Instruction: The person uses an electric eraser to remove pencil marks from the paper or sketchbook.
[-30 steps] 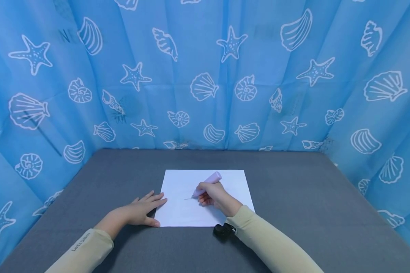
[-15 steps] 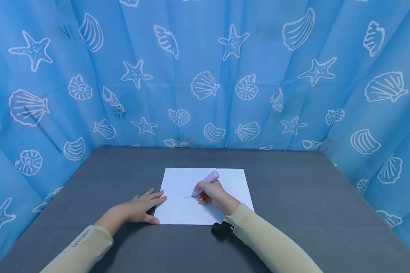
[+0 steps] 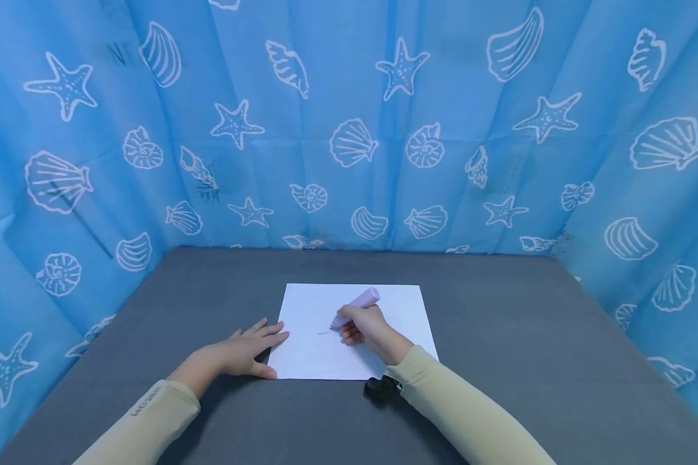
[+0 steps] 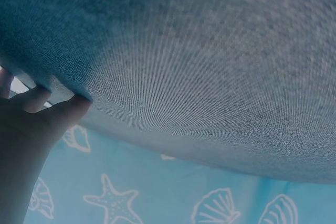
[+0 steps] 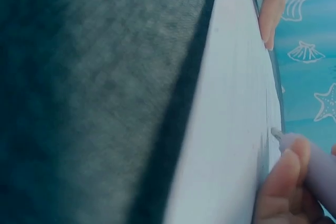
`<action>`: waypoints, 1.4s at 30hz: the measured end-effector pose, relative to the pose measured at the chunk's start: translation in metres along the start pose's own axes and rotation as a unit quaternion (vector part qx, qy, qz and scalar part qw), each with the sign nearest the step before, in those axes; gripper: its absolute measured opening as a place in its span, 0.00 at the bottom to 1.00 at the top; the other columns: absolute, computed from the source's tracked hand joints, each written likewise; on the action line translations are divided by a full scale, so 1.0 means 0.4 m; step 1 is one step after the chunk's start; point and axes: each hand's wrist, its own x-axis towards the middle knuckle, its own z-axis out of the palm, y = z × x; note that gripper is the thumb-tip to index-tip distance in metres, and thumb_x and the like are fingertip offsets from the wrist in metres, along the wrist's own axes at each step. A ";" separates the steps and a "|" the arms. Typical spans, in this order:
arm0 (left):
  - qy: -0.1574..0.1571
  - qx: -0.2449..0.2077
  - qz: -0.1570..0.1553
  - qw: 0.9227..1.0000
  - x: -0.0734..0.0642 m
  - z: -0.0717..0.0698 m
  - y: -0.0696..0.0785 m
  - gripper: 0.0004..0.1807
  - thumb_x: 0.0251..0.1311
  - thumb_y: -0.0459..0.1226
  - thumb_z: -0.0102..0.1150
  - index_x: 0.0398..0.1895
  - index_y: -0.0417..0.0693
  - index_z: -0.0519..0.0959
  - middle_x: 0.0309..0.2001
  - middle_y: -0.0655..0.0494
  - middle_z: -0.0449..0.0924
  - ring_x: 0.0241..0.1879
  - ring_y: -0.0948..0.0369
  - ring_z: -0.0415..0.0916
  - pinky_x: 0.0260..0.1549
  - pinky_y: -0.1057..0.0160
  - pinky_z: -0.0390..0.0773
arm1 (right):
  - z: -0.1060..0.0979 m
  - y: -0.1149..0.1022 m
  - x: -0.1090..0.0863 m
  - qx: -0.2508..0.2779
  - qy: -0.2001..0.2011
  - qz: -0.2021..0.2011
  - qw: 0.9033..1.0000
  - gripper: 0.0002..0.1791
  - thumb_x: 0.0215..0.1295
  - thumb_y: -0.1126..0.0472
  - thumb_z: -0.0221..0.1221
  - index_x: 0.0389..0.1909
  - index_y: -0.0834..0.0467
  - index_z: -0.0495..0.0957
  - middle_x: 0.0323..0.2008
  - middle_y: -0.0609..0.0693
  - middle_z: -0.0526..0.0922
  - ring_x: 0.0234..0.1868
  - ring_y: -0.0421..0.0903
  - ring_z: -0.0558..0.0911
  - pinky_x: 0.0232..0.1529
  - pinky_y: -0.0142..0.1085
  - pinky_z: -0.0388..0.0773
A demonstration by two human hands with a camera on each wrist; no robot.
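Observation:
A white sheet of paper (image 3: 308, 358) lies on the grey cloth-covered table. My right hand (image 3: 368, 328) grips a thick lavender pen (image 3: 365, 298), its tip at the right end of a short thin line (image 3: 323, 333) on the sheet. In the right wrist view the pen (image 5: 317, 174) slants between thumb and fingers, tip close to the paper (image 5: 226, 103). My left hand (image 3: 241, 351) rests with spread fingers at the left edge of the sheet, thumb on the lower left corner. In the left wrist view the left hand (image 4: 31, 116) shows partly, fingertips against the cloth.
Grey cloth (image 3: 500, 361) covers the table around the paper. A blue curtain (image 3: 302, 129) with white shells and starfish hangs behind and at both sides. A small black device (image 3: 380, 389) sits at the right wrist, by the paper's lower edge.
The head view has shifted slightly, so everything sits a little higher and further right. Against the paper, the pen and right hand have moved only slightly. The left hand stays in place.

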 end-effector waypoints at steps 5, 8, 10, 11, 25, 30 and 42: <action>0.000 0.000 -0.005 1.000 0.004 0.002 0.000 0.47 0.56 0.58 0.63 0.76 0.51 0.57 0.76 0.50 0.48 0.75 0.42 0.37 0.64 0.30 0.42 | -0.003 0.002 0.000 0.003 -0.010 -0.004 1.000 0.12 0.61 0.63 0.57 0.38 0.70 0.76 0.18 0.52 0.75 0.17 0.40 0.73 0.19 0.29 0.73; 0.001 -0.001 -0.004 1.000 0.003 0.002 -0.002 0.47 0.56 0.58 0.63 0.75 0.50 0.57 0.76 0.49 0.48 0.74 0.42 0.37 0.64 0.30 0.42 | 0.001 0.000 -0.002 0.006 0.004 -0.006 1.000 0.11 0.59 0.64 0.57 0.36 0.70 0.76 0.16 0.52 0.75 0.15 0.40 0.73 0.17 0.28 0.73; 0.001 -0.001 -0.005 1.000 0.004 0.003 -0.004 0.47 0.56 0.58 0.63 0.75 0.50 0.57 0.76 0.49 0.48 0.74 0.42 0.37 0.64 0.30 0.42 | 0.004 -0.001 -0.004 0.008 0.014 -0.005 1.000 0.10 0.58 0.64 0.57 0.35 0.69 0.75 0.15 0.52 0.75 0.14 0.39 0.73 0.17 0.28 0.73; 0.001 -0.002 -0.004 1.000 0.004 0.003 -0.004 0.47 0.56 0.58 0.63 0.75 0.50 0.57 0.76 0.48 0.48 0.74 0.41 0.37 0.64 0.30 0.42 | 0.005 -0.001 -0.004 0.007 0.017 -0.004 1.000 0.10 0.57 0.64 0.57 0.34 0.69 0.74 0.15 0.51 0.75 0.14 0.39 0.73 0.17 0.28 0.73; 0.001 0.003 -0.005 1.000 0.005 0.004 -0.009 0.47 0.57 0.58 0.63 0.75 0.51 0.57 0.76 0.49 0.48 0.75 0.42 0.38 0.64 0.30 0.42 | 0.010 0.002 0.002 -0.012 0.015 -0.008 1.000 0.08 0.58 0.64 0.59 0.32 0.67 0.76 0.14 0.51 0.74 0.13 0.39 0.72 0.16 0.28 0.71; -0.002 0.000 0.000 1.000 0.004 0.002 -0.006 0.47 0.57 0.58 0.62 0.75 0.50 0.57 0.76 0.48 0.48 0.74 0.41 0.37 0.63 0.30 0.42 | 0.007 -0.002 -0.003 -0.022 0.003 -0.003 1.000 0.08 0.59 0.63 0.60 0.31 0.66 0.75 0.14 0.51 0.74 0.13 0.39 0.73 0.16 0.29 0.71; -0.001 -0.004 -0.010 1.000 0.004 0.004 -0.006 0.47 0.56 0.58 0.63 0.75 0.51 0.58 0.76 0.50 0.49 0.75 0.43 0.38 0.64 0.31 0.42 | 0.003 0.000 0.003 0.004 -0.008 -0.008 1.000 0.11 0.59 0.63 0.56 0.35 0.69 0.76 0.16 0.51 0.75 0.15 0.40 0.73 0.17 0.28 0.72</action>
